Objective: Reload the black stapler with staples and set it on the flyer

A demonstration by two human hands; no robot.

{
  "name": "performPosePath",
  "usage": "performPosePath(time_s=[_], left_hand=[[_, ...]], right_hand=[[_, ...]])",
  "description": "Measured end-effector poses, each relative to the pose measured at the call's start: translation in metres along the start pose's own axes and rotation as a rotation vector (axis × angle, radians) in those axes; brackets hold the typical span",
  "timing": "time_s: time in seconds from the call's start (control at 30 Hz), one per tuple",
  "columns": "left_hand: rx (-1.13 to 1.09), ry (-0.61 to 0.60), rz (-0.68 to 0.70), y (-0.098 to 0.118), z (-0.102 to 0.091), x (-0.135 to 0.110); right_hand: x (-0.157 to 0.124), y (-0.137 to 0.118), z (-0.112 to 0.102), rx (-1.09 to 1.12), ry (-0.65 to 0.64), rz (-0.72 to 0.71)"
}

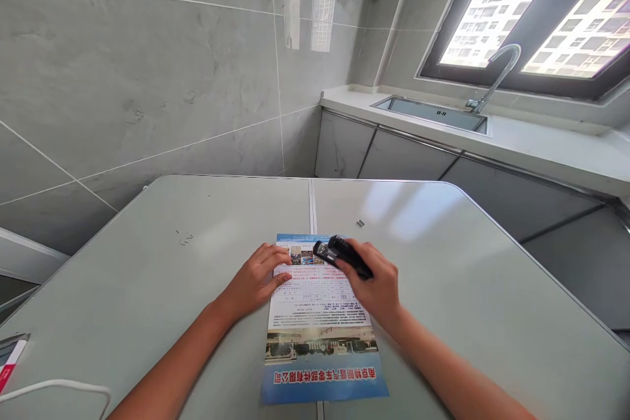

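A printed leaflet (322,380) lies flat on the table, its blue end with large red characters nearest me and its text upside down. My left hand (258,275) rests on the leaflet's left edge, palm down, with thumb and fingers apart. In my right hand (377,282) is a black stapler (352,256), gripped around its body. Its front end points left, over the row of small photos at the leaflet's far end. I cannot tell whether the stapler touches the paper.
The pale table (231,216) has a seam down its middle. Small strips of staples (360,224) lie beyond the stapler, and loose staples (184,237) are scattered at left. A white cable (63,383) crosses the near left corner. A sink (433,115) stands behind.
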State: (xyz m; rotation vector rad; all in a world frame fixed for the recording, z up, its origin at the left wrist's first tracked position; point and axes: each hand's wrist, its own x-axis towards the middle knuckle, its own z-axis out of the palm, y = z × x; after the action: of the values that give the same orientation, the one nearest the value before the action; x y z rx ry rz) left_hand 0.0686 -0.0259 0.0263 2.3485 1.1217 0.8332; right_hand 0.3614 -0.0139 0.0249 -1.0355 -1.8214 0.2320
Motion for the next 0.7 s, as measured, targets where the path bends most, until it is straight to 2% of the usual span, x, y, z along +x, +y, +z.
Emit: performPosePath(time_s=[0.1, 0.2, 0.27, 0.33, 0.43, 0.53, 0.7], left_hand=[[0.159, -0.138, 0.121, 0.001, 0.002, 0.002], [0.215, -0.263, 0.168, 0.003, 0.008, 0.004], [0.224, -0.305, 0.167, 0.003, 0.012, 0.004], [0.223, -0.317, 0.161, 0.002, 0.014, 0.004], [0.227, -0.307, 0.142, -0.001, 0.016, 0.002], [0.242, -0.296, 0.117, -0.003, 0.016, 0.002], [0.262, -0.318, 0.099, -0.002, 0.016, 0.002]], right_hand=[[0.015, 0.034, -0.019, -0.213, 0.050, 0.216], [0.023, 0.065, -0.036, -0.275, -0.016, 0.454], [0.025, 0.078, -0.045, -0.262, -0.070, 0.532], [0.027, 0.085, -0.051, -0.244, -0.124, 0.536], [0.031, 0.086, -0.060, -0.173, -0.281, 0.515], [0.035, 0.083, -0.068, -0.092, -0.432, 0.477], [0.036, 0.073, -0.070, 0.026, -0.586, 0.395]])
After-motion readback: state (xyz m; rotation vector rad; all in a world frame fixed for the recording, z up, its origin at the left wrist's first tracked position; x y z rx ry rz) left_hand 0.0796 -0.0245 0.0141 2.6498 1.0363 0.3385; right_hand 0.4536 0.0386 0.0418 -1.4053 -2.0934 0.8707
